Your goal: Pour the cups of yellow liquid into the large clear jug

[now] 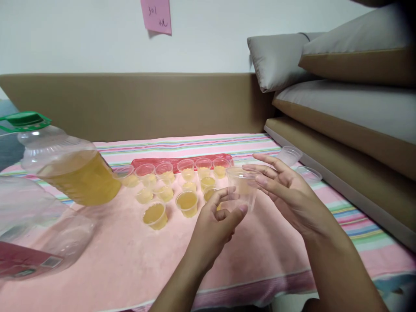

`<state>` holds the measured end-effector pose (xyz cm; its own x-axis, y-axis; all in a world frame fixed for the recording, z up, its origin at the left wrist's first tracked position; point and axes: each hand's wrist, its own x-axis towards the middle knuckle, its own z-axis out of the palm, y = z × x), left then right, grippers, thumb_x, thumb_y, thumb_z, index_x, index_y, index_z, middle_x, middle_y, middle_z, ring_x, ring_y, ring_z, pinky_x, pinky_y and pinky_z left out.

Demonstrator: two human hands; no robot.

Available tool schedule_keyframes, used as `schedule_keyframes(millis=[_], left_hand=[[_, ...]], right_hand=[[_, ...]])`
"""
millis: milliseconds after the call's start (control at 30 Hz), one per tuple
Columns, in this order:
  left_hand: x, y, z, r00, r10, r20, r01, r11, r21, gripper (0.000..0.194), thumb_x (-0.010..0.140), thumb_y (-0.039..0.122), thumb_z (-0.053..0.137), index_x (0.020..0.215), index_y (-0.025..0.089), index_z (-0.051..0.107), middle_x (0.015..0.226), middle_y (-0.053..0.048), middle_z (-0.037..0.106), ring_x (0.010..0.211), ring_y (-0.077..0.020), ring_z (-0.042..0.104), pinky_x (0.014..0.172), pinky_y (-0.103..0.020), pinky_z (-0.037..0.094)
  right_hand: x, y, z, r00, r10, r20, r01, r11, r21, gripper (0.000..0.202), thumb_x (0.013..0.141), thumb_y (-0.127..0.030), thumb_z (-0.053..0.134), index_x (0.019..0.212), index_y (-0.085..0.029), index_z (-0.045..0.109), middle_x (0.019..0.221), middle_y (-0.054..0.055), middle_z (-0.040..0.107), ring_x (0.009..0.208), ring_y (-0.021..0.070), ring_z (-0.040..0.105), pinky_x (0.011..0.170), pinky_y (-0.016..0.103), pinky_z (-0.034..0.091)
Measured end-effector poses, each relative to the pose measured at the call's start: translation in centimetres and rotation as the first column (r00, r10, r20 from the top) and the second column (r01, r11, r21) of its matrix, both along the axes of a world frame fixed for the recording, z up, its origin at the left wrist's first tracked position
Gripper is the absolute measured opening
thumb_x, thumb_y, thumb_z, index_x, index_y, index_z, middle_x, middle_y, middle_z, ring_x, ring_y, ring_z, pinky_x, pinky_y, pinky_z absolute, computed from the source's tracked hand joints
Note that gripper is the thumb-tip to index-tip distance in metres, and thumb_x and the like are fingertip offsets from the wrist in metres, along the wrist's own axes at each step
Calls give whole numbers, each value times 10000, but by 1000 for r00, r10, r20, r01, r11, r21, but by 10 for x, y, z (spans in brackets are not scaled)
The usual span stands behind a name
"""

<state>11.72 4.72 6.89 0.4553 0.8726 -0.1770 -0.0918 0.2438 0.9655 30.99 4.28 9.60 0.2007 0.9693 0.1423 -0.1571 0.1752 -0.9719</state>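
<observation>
A clear plastic cup [241, 185] with no liquid visible in it is held slightly tilted between my hands, above the pink cloth. My left hand [216, 223] curls its fingers and thumb about the cup's lower left side. At the rim's right side, the fingers of my right hand [287, 190] pinch the cup. Whether it is a single cup or several nested ones, I cannot tell. Just left of my hands stand several small cups of yellow liquid, the nearest being one cup [155, 215] and another cup [187, 203]. My left hand partly hides one more filled cup [210, 195].
A large bottle of yellow liquid [81, 177] with a green cap leans at left, behind a clear bottle [48, 234]. A red plastic packet [182, 163] lies behind the cups. Clear containers [290, 155] lie at right, beside stacked cushions [351, 108].
</observation>
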Motion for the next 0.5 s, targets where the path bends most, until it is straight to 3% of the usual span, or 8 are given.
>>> schedule_keyframes(millis=[133, 300, 367, 433, 500], left_hand=[[-1, 0, 1, 999, -42, -17, 43, 998, 44, 591, 931, 512, 823, 1439, 279, 631, 1214, -47, 691, 561, -12, 430, 502, -221, 259], [-1, 2, -3, 994, -97, -56, 99, 994, 40, 673, 931, 551, 818, 1492, 245, 608, 898, 5, 655, 547, -39, 403, 499, -211, 268], [0, 3, -4, 994, -83, -68, 87, 995, 54, 718, 919, 570, 819, 1515, 242, 588, 1011, -43, 695, 556, -47, 441, 489, -214, 299], [2, 1, -5, 997, -37, -73, 43, 996, 83, 763, 912, 582, 815, 1548, 256, 547, 1305, -134, 677, 609, -65, 529, 483, -223, 364], [5, -4, -5, 997, 2, -74, 6, 995, 96, 766, 924, 599, 792, 1560, 276, 510, 1465, -169, 601, 659, -83, 575, 483, -228, 403]], right_hand=[[8, -2, -3, 999, -4, 50, 4, 1000, 3, 778, 727, -472, 1001, 1402, -298, 655, 1320, 103, 772, 1329, 322, 702, 1161, 540, 551], [13, -7, -5, 996, 58, 72, -57, 998, -13, 764, 743, -466, 991, 1409, -320, 647, 1326, 99, 774, 1359, 324, 689, 1161, 550, 548], [13, -9, -3, 995, 58, 82, -57, 998, -17, 737, 741, -463, 987, 1386, -320, 659, 1305, 96, 782, 1366, 322, 685, 1158, 544, 548], [18, -9, 1, 996, -26, 88, 24, 1000, 14, 724, 732, -472, 979, 1364, -314, 663, 1292, 95, 785, 1342, 314, 693, 1159, 538, 541], [32, -7, 3, 969, -234, 84, 224, 968, 115, 738, 707, -483, 971, 1342, -303, 643, 1271, 95, 780, 1303, 300, 705, 1160, 538, 530]])
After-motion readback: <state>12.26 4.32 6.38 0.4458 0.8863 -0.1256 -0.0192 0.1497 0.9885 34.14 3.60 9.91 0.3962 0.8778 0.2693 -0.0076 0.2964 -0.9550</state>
